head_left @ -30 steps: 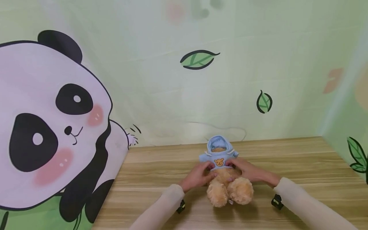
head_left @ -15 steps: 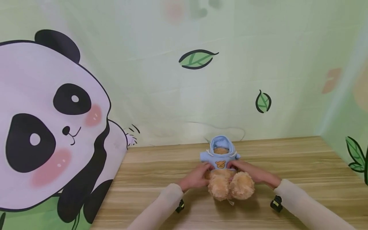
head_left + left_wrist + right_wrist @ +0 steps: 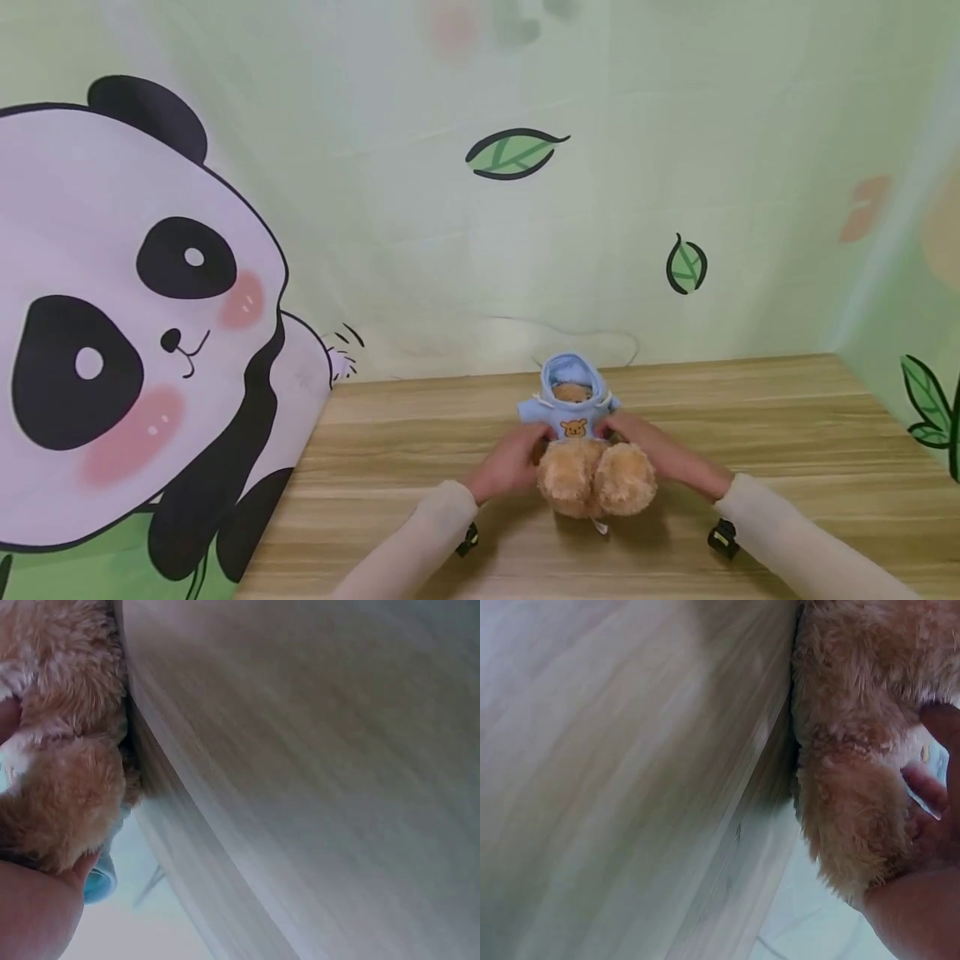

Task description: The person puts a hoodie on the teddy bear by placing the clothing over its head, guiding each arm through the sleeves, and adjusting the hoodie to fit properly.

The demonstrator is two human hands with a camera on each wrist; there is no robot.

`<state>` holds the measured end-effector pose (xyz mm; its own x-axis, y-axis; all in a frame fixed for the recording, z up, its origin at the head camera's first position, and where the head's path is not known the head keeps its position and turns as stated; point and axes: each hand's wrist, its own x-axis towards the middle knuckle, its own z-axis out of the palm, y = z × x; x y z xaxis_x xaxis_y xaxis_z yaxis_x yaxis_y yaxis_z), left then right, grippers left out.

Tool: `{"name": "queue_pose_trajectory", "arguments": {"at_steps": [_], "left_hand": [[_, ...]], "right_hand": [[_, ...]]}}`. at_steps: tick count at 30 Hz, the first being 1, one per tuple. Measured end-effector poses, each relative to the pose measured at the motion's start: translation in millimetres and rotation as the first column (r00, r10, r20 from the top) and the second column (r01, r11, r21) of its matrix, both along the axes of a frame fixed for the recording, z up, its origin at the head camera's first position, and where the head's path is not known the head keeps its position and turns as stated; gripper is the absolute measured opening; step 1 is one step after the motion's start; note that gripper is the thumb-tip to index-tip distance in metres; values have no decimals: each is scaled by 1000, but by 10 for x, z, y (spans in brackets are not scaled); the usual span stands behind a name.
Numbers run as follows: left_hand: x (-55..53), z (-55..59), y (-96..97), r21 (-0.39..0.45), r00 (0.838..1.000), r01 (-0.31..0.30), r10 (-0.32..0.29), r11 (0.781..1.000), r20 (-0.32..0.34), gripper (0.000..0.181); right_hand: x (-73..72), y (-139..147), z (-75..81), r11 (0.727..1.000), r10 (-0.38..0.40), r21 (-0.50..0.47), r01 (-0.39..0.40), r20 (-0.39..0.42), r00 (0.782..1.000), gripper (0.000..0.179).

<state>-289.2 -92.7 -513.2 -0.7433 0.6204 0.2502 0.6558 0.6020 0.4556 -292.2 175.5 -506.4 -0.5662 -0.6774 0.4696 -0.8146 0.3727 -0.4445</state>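
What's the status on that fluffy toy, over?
Left hand and right hand grip the toy's sides. Plush toy on wooden table, blue hoodie on, feet toward the person. Nothing seen in the way.

You hold the teddy [image 3: 625, 481] between your left hand [image 3: 510, 460] and right hand [image 3: 666, 454], near the hem of its blue hoodie [image 3: 557, 412] — feet toward you, hood toward the wall [image 3: 420, 242] — on the wooden table [image 3: 405, 442], a printed panda [image 3: 135, 325] to your left.

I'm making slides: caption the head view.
Left hand and right hand hold a plush toy in a blue hoodie on a tabletop.
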Motion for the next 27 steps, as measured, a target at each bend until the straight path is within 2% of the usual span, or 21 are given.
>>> {"name": "queue_pose_trajectory", "arguments": {"at_steps": [2, 5, 11, 17, 20, 24, 27], "left_hand": [[3, 16, -6, -14, 999, -6, 7, 1000, 45, 49], [8, 32, -10, -43, 998, 1, 1, 999, 60, 55], [-13, 68, -9, -99, 1000, 19, -21, 995, -17, 43], [-24, 14, -20, -97, 998, 23, -27, 995, -49, 37], [-29, 1, -17, -90, 998, 21, -26, 996, -58, 33], [-34, 10, -18, -85, 1000, -4, 2, 996, -13, 37], [-33, 9, -22, -112, 1000, -7, 8, 994, 7, 42]], "right_hand": [[1, 33, -9, 1000, 5, 13, -6, 54, 999, 40], [-10, 75, -31, 999, 23, 37, -24, 46, 999, 55], [-56, 75, -39, 997, 78, 23, -77, -61, 995, 45], [-62, 47, -35, 998, 49, 42, -45, -106, 993, 34], [-41, 44, -29, 998, 13, 56, -10, -62, 998, 33], [-12, 54, -32, 995, -41, 89, 40, 9, 999, 44], [-7, 57, -42, 996, -33, 83, 33, -5, 999, 53]]}}
